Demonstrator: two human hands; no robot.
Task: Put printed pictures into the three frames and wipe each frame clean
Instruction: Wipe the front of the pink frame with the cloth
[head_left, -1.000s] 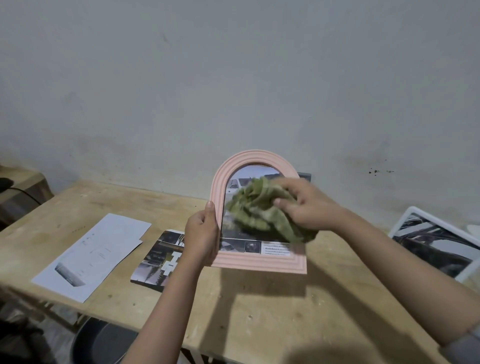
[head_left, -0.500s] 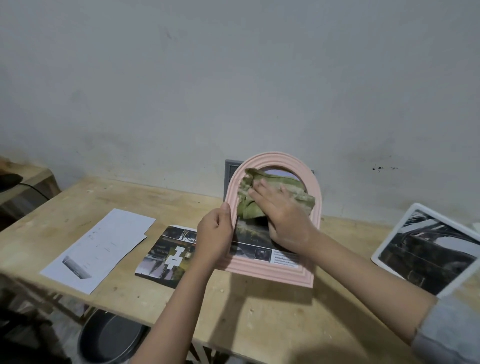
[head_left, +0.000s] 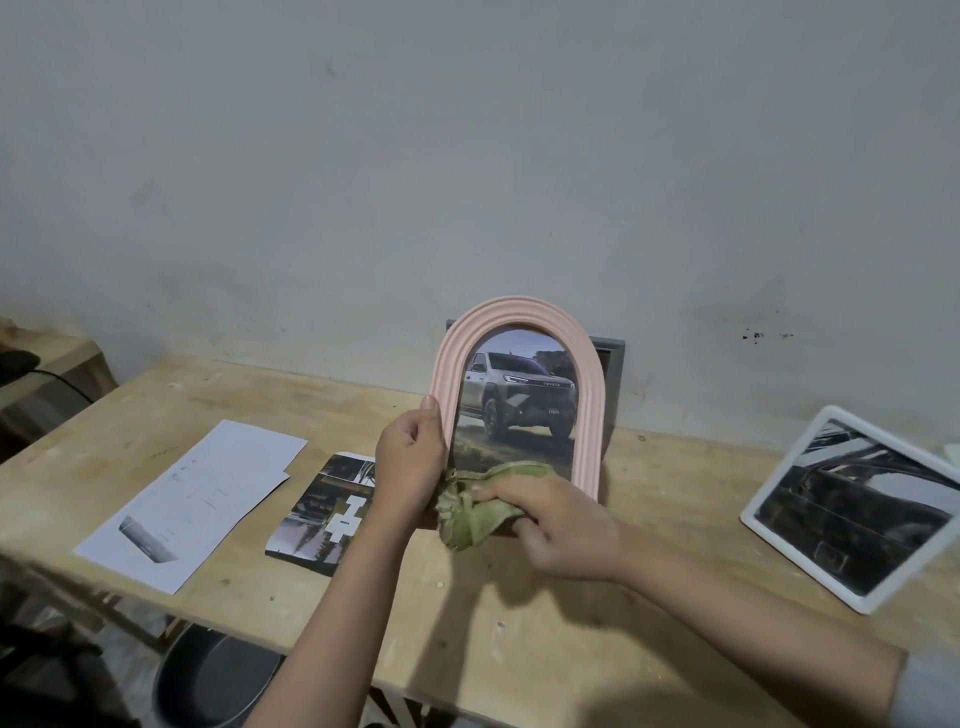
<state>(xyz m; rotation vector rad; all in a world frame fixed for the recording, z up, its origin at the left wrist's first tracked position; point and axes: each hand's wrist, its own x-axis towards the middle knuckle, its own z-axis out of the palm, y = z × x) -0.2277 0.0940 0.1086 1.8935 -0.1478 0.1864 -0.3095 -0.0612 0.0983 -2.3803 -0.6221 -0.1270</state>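
My left hand (head_left: 410, 457) grips the pink arched frame's (head_left: 519, 312) left edge, holding it upright over the wooden table (head_left: 519, 623). My right hand (head_left: 550, 525) presses a green cloth (head_left: 467, 519) against its lower glazing, fingers curled over the wad. The frame looks light and rigid; its front is likely slick and breakable, so hold by the ribbed rim. The truck print (head_left: 519, 395) is seated. White frame (head_left: 852, 509) leans right; grey frame (head_left: 610, 384) stands behind.

A plain home workroom is showing here: a bare, scuffed plaster wall (head_left: 467, 156) is backing a rough unfinished wooden table (head_left: 519, 623), with loose printed sheets (head_left: 197, 499) lying on it.
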